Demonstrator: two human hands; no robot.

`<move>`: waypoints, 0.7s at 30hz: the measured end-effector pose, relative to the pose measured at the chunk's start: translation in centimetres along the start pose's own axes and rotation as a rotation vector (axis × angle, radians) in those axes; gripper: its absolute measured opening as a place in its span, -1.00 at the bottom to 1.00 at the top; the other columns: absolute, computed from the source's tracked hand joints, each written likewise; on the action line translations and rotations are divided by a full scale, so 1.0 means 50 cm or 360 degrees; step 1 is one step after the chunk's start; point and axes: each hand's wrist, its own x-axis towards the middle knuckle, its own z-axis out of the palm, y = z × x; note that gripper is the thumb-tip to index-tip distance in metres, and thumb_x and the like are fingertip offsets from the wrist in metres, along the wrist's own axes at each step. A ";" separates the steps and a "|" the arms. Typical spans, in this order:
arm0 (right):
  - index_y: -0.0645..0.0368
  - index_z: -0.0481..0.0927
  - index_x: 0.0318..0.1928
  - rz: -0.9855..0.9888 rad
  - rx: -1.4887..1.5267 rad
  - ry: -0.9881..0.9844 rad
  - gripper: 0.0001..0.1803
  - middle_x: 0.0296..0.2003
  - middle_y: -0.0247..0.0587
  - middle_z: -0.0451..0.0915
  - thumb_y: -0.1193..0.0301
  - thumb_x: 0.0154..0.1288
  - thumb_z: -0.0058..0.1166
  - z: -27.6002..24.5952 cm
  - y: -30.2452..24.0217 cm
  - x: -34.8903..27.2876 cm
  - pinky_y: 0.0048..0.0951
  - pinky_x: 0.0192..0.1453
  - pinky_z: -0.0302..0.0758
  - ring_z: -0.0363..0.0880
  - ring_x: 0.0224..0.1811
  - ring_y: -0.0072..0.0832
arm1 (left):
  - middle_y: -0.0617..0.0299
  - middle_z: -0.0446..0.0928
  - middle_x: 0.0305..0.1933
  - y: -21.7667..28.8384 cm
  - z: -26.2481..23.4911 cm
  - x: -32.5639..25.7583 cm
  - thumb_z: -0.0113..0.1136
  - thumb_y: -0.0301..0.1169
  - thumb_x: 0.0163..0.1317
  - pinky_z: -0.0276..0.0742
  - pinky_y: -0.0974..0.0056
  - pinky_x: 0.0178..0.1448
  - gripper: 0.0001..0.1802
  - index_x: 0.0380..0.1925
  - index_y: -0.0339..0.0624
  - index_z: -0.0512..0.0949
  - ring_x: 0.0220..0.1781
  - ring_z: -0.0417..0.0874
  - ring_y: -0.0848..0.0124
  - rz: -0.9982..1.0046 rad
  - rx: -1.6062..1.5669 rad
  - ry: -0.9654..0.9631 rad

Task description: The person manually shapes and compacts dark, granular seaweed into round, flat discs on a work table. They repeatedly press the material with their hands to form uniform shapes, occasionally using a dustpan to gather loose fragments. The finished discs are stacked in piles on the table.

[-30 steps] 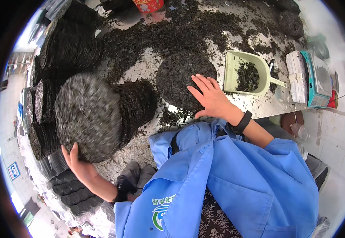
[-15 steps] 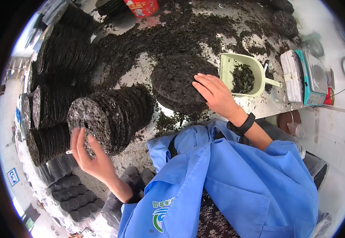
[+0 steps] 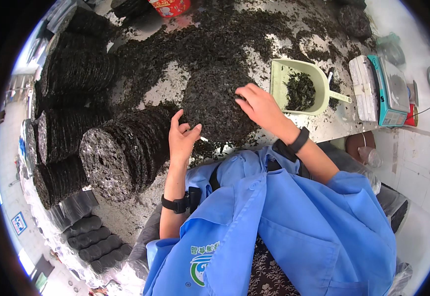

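A round, dark cake of dried seaweed (image 3: 215, 106) lies in front of me on the table, apparently on top of others. My right hand (image 3: 264, 111) is at its right edge, fingers bent and pinched on the rim. At its near left edge is my left hand (image 3: 181, 140), thumb and fingers apart and nothing held in them. To the left, a thick roll of similar seaweed cakes (image 3: 109, 160) rests on its side, its round end facing me.
More stacks of seaweed cakes (image 3: 77, 74) stand at the far left. Loose seaweed flakes (image 3: 215, 39) cover much of the table. Right of the cake sits a pale green dustpan (image 3: 318, 101) holding flakes; beyond it is a teal-edged scale (image 3: 392, 91). A red tub (image 3: 171, 7) stands at the back.
My left hand has moved right, from the roll's end to the cake's left edge. My right hand has shifted slightly left and its fingers have curled.
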 end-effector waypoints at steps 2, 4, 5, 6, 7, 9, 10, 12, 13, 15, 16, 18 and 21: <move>0.24 0.48 -0.29 0.0007 -0.0044 0.0044 -0.78 -0.35 -0.11 0.48 0.36 0.14 0.12 0.016 0.022 0.030 -0.21 -0.24 0.50 0.54 -0.30 -0.14 | 0.35 0.35 -0.39 0.003 0.005 -0.001 0.28 -0.52 0.10 0.58 0.38 -0.27 -0.27 0.27 -0.19 0.17 -0.34 0.54 0.56 -0.0008 -0.0020 -0.0001; 0.25 0.48 -0.35 0.0067 -0.0129 0.0018 -0.78 -0.39 -0.10 0.48 0.34 0.12 0.13 0.028 0.027 0.045 -0.20 -0.27 0.51 0.55 -0.34 -0.13 | 0.32 0.40 -0.38 -0.005 0.006 -0.002 0.27 -0.54 0.10 0.57 0.39 -0.28 -0.28 0.26 -0.19 0.17 -0.33 0.56 0.55 0.0001 -0.0040 -0.0023; 0.25 0.48 -0.38 0.0121 -0.0197 -0.0024 -0.77 -0.40 -0.09 0.48 0.32 0.11 0.13 0.029 0.027 0.050 -0.20 -0.27 0.52 0.55 -0.35 -0.13 | 0.30 0.42 -0.37 -0.011 0.007 0.000 0.26 -0.54 0.10 0.57 0.39 -0.28 -0.28 0.26 -0.19 0.17 -0.33 0.57 0.54 0.0021 -0.0052 -0.0046; 0.25 0.49 -0.41 0.0172 -0.0266 -0.0065 -0.76 -0.41 -0.08 0.49 0.31 0.11 0.13 0.030 0.025 0.057 -0.20 -0.28 0.52 0.55 -0.37 -0.12 | 0.28 0.45 -0.37 -0.015 0.008 0.002 0.26 -0.55 0.10 0.56 0.40 -0.28 -0.28 0.26 -0.19 0.17 -0.33 0.58 0.53 0.0043 -0.0064 -0.0069; 0.25 0.50 -0.45 0.0154 -0.0405 -0.0010 -0.76 -0.46 -0.06 0.49 0.30 0.08 0.11 0.040 0.024 0.061 -0.18 -0.32 0.54 0.55 -0.42 -0.10 | 0.27 0.47 -0.35 -0.022 0.007 0.005 0.25 -0.55 0.10 0.56 0.40 -0.29 -0.29 0.26 -0.19 0.18 -0.33 0.58 0.53 0.0062 0.0006 -0.0039; 0.25 0.50 -0.45 0.0196 -0.0523 -0.0070 -0.79 -0.47 -0.06 0.50 0.33 0.08 0.09 0.057 0.022 0.070 -0.17 -0.34 0.54 0.56 -0.43 -0.10 | 0.23 0.50 -0.32 -0.037 0.006 0.010 0.25 -0.56 0.10 0.55 0.41 -0.29 -0.29 0.26 -0.20 0.18 -0.33 0.60 0.51 0.0102 0.0151 0.0018; 0.25 0.51 -0.44 0.0218 -0.0581 -0.0097 -0.80 -0.48 -0.06 0.50 0.34 0.07 0.08 0.063 0.025 0.073 -0.16 -0.34 0.54 0.56 -0.43 -0.10 | 0.24 0.49 -0.32 -0.039 0.006 0.012 0.25 -0.56 0.10 0.55 0.40 -0.29 -0.29 0.26 -0.19 0.18 -0.33 0.59 0.51 0.0093 0.0165 0.0033; 0.26 0.50 -0.44 0.0102 -0.0407 -0.0033 -0.82 -0.49 -0.05 0.50 0.37 0.06 0.08 0.065 0.041 0.072 -0.19 -0.36 0.54 0.56 -0.45 -0.13 | 0.26 0.48 -0.33 -0.033 0.009 0.012 0.25 -0.57 0.10 0.55 0.40 -0.29 -0.29 0.26 -0.18 0.19 -0.32 0.59 0.51 0.0080 0.0195 0.0062; 0.27 0.50 -0.44 0.0044 -0.0321 0.0001 -0.83 -0.50 -0.04 0.50 0.39 0.06 0.08 0.062 0.050 0.071 -0.20 -0.37 0.53 0.55 -0.45 -0.14 | 0.26 0.48 -0.33 -0.023 0.011 0.008 0.25 -0.57 0.10 0.55 0.40 -0.29 -0.28 0.27 -0.17 0.19 -0.32 0.59 0.51 0.0030 0.0116 0.0044; 0.28 0.48 -0.45 0.0143 0.0077 -0.0043 -0.83 -0.52 -0.04 0.49 0.40 0.06 0.09 0.045 0.064 0.067 -0.25 -0.38 0.53 0.54 -0.48 -0.16 | 0.28 0.48 -0.34 0.001 0.015 -0.003 0.26 -0.57 0.09 0.55 0.40 -0.29 -0.28 0.27 -0.14 0.19 -0.32 0.59 0.51 -0.0071 -0.0041 0.0009; 0.29 0.47 -0.46 0.0191 0.0278 -0.0066 -0.83 -0.53 -0.04 0.48 0.41 0.06 0.09 0.033 0.068 0.066 -0.27 -0.38 0.53 0.53 -0.50 -0.17 | 0.27 0.47 -0.34 0.000 0.014 -0.003 0.25 -0.58 0.09 0.56 0.40 -0.29 -0.27 0.27 -0.15 0.20 -0.32 0.59 0.51 -0.0068 -0.0022 0.0019; 0.29 0.44 -0.37 0.0373 0.0674 -0.0244 -0.84 -0.49 -0.11 0.53 0.43 0.21 0.03 0.007 0.077 0.064 -0.41 -0.37 0.52 0.57 -0.45 -0.37 | 0.26 0.46 -0.34 -0.003 0.011 0.001 0.25 -0.62 0.07 0.57 0.39 -0.27 -0.27 0.27 -0.16 0.20 -0.33 0.58 0.51 -0.0060 0.0017 0.0034; 0.28 0.40 -0.22 0.0676 0.1479 -0.0431 -0.85 -0.26 -0.09 0.59 0.43 0.38 -0.13 -0.028 0.107 0.054 -0.47 -0.16 0.58 0.62 -0.21 -0.45 | 0.23 0.48 -0.32 0.006 0.012 0.001 0.24 -0.63 0.08 0.56 0.40 -0.28 -0.26 0.28 -0.16 0.19 -0.33 0.59 0.51 -0.0036 -0.0085 -0.0020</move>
